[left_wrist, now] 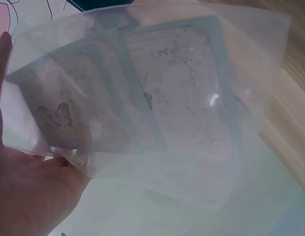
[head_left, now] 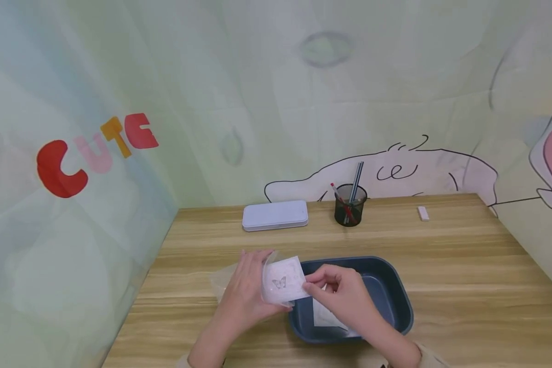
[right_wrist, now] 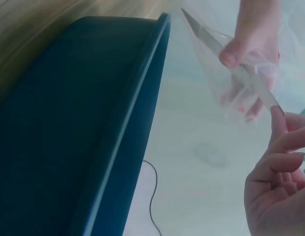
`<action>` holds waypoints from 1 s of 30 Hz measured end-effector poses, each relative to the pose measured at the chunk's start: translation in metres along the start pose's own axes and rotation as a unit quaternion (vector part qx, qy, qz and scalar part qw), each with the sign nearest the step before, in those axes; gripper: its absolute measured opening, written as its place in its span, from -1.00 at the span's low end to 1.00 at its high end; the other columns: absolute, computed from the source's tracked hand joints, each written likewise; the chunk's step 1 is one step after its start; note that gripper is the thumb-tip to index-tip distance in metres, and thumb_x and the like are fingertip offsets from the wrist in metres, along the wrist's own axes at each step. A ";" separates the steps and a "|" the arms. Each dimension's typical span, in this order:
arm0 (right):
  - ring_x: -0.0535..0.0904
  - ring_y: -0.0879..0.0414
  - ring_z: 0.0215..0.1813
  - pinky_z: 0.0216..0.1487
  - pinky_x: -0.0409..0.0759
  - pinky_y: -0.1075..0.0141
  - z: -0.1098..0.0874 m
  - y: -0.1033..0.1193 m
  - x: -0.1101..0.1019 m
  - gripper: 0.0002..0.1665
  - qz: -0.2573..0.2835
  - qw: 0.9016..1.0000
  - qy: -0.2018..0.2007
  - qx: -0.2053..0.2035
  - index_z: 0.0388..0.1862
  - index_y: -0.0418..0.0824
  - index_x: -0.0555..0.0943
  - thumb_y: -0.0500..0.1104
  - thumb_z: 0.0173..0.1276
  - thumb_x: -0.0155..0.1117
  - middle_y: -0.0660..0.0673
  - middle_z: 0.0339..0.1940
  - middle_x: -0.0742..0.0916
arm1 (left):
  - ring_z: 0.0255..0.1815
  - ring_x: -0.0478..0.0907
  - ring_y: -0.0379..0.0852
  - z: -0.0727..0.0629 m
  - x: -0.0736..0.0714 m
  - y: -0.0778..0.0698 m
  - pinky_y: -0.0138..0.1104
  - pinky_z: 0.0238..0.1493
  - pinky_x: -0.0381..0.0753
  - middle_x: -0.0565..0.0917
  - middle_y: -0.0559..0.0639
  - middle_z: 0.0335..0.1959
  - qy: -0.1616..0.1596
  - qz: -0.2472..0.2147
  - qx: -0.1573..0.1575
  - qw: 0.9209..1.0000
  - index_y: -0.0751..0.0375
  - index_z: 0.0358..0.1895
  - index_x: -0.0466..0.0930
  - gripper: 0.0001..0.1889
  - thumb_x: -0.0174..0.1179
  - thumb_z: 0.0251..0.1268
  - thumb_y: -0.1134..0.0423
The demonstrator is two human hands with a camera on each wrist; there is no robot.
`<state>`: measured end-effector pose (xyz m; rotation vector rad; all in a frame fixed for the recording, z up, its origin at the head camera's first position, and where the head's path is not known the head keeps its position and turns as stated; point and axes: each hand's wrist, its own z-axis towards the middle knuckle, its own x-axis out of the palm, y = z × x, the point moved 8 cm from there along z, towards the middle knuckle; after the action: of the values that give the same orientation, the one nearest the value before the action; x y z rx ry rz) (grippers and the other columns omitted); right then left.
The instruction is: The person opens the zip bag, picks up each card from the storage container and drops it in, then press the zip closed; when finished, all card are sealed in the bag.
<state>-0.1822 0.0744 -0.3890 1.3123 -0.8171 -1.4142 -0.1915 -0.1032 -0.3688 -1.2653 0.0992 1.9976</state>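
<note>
My left hand (head_left: 245, 292) grips a clear plastic bag (left_wrist: 263, 59) held over the table, left of a dark blue tray (head_left: 404, 301). Through the film, in the left wrist view, several flat pale sheets (left_wrist: 184, 98) show, one with a butterfly print. A white square sheet (head_left: 282, 280) with a grey butterfly sticks out of the bag's mouth. Its right edge is pinched between thumb and forefinger of my right hand (head_left: 347, 294), above the tray. Another white sheet (head_left: 324, 314) lies in the tray, partly hidden by the right hand and wrist.
At the back of the wooden table (head_left: 464, 286) stand a white flat case (head_left: 275, 215) and a black mesh pen cup (head_left: 349, 209) with pens in it. A small white eraser-like block (head_left: 423, 213) lies at the back right. A printed cloth (head_left: 211, 102) hangs behind.
</note>
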 end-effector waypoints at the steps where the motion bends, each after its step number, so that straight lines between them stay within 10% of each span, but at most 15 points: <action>1: 0.38 0.17 -0.65 -0.70 0.32 0.44 0.001 0.001 0.002 -0.92 -0.003 1.000 0.003 -0.007 -0.38 0.04 0.72 -0.13 0.16 0.47 0.11 -0.55 0.69 | 0.11 0.37 -0.03 0.000 0.000 -0.001 -0.04 0.43 0.02 0.45 0.08 0.07 0.000 0.000 0.001 1.000 0.32 0.27 0.28 0.18 0.63 -0.62 -0.14; 30: 0.41 0.34 -0.65 -0.68 0.42 0.41 0.015 0.018 0.038 -0.86 -0.158 0.983 0.029 -0.085 -0.38 0.12 0.78 0.09 0.11 0.48 0.38 -0.54 0.64 | 0.06 0.38 -0.04 -0.001 0.005 -0.002 0.03 0.39 0.10 0.44 0.07 0.05 0.004 0.013 0.013 1.000 0.27 0.27 0.27 0.15 0.60 -0.52 -0.22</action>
<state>-0.1899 0.0315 -0.3807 1.3847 -0.4489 -1.6457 -0.1913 -0.0994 -0.3730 -1.2609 0.1454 2.0067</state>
